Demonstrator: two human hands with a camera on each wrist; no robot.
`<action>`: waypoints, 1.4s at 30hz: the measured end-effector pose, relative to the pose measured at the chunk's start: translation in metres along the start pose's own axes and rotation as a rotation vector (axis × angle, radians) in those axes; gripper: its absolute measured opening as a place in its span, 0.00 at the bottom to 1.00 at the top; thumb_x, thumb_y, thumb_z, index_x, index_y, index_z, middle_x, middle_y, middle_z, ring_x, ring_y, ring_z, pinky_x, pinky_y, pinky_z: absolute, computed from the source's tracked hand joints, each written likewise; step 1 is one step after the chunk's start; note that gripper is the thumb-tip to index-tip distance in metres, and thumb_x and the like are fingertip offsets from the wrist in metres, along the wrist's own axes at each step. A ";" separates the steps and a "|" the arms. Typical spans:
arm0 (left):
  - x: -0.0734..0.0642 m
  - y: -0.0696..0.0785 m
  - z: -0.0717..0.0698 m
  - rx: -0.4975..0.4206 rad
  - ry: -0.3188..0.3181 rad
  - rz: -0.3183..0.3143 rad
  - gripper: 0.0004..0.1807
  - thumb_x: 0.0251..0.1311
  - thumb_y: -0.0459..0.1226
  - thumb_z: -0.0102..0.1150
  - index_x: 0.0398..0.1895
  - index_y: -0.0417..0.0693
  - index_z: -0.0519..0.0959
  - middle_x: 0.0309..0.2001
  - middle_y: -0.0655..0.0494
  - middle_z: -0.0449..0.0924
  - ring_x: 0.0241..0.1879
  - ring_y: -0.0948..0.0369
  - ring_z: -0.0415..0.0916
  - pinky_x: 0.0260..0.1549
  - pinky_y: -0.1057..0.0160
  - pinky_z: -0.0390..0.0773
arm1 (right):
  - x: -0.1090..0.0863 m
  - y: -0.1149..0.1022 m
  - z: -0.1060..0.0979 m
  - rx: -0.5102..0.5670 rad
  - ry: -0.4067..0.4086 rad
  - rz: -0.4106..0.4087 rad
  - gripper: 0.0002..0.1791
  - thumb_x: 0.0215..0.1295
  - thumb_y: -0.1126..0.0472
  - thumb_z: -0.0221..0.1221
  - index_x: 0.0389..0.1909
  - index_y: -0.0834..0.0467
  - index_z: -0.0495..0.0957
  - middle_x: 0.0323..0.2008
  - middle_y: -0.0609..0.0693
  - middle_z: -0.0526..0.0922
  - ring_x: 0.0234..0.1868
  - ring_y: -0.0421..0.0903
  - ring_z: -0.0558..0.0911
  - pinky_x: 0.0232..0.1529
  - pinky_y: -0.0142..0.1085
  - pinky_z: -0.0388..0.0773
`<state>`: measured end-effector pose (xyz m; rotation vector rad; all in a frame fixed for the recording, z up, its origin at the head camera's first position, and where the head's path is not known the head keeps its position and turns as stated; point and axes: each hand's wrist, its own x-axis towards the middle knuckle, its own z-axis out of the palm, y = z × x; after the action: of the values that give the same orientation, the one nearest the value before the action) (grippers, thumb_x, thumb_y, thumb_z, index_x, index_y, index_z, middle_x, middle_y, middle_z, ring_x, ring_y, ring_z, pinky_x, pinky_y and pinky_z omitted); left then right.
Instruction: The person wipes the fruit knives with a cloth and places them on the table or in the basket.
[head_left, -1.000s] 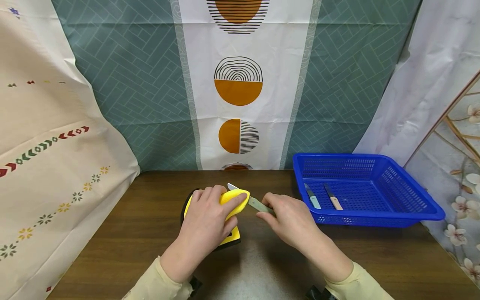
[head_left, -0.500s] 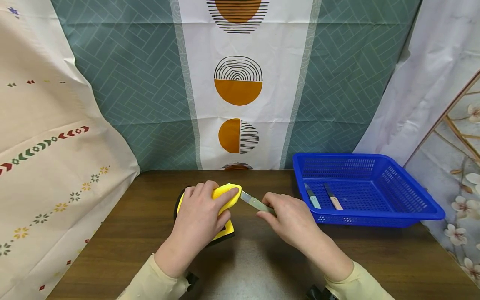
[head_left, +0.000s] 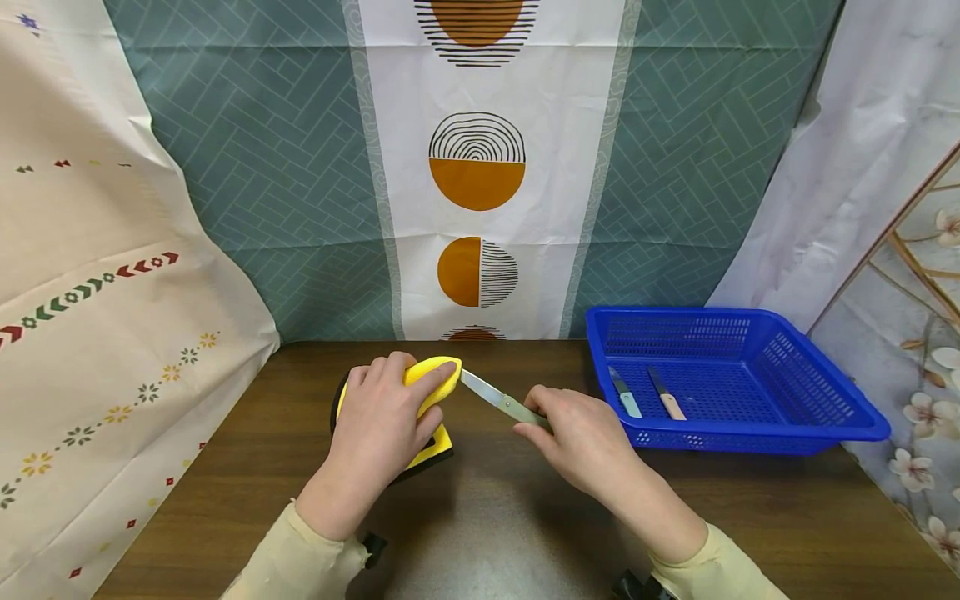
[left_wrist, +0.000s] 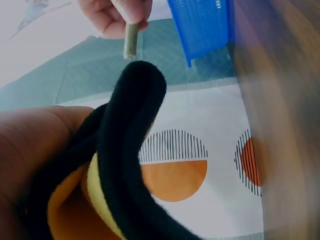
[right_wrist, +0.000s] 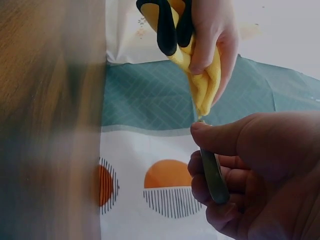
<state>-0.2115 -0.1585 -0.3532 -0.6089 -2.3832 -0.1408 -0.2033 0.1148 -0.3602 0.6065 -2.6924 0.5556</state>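
Observation:
My right hand [head_left: 581,433] holds a small knife [head_left: 517,410] by its pale green handle, the blade pointing up and left. My left hand [head_left: 378,421] pinches a folded yellow cloth [head_left: 435,375] with black edging, its fold right at the knife's tip. Most of the blade shows bare in the head view. In the left wrist view the cloth's black edge [left_wrist: 132,115] fills the middle, with the knife handle [left_wrist: 131,40] beyond it. The right wrist view shows the handle [right_wrist: 214,177] lying across my curled fingers, thumb on top.
A blue plastic basket [head_left: 750,429] stands at the right on the brown wooden table [head_left: 247,467]. Inside it lie two more knives, one with a pale blue handle [head_left: 629,404] and one with a pink handle [head_left: 672,407]. Patterned cloth [head_left: 300,167] hangs behind the table.
My left hand has drawn the yellow cloth leftward along the blade toward the tip, baring more of the blade. My right hand and the knife have stayed in place.

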 end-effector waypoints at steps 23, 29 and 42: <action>0.002 -0.004 0.004 -0.052 -0.034 -0.056 0.26 0.61 0.36 0.71 0.64 0.61 0.89 0.46 0.42 0.80 0.43 0.45 0.77 0.43 0.44 0.74 | -0.001 0.009 -0.014 0.025 0.035 0.019 0.12 0.71 0.51 0.74 0.35 0.49 0.80 0.24 0.40 0.72 0.23 0.39 0.71 0.24 0.38 0.70; 0.005 -0.001 0.010 -0.074 -0.077 -0.055 0.28 0.60 0.36 0.70 0.66 0.62 0.88 0.46 0.45 0.79 0.42 0.47 0.76 0.43 0.46 0.72 | -0.001 0.018 -0.028 -0.023 0.043 0.034 0.13 0.73 0.50 0.72 0.35 0.50 0.80 0.25 0.41 0.72 0.23 0.41 0.70 0.24 0.40 0.69; -0.002 -0.008 0.023 -0.087 -0.199 -0.080 0.31 0.62 0.38 0.71 0.71 0.60 0.84 0.45 0.48 0.80 0.40 0.51 0.75 0.41 0.49 0.73 | -0.012 0.050 -0.061 -0.134 0.053 0.060 0.18 0.74 0.50 0.72 0.30 0.50 0.75 0.23 0.41 0.70 0.21 0.41 0.69 0.22 0.42 0.67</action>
<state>-0.2274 -0.1604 -0.3714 -0.5919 -2.6070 -0.2295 -0.2027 0.1874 -0.3261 0.4697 -2.6784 0.3969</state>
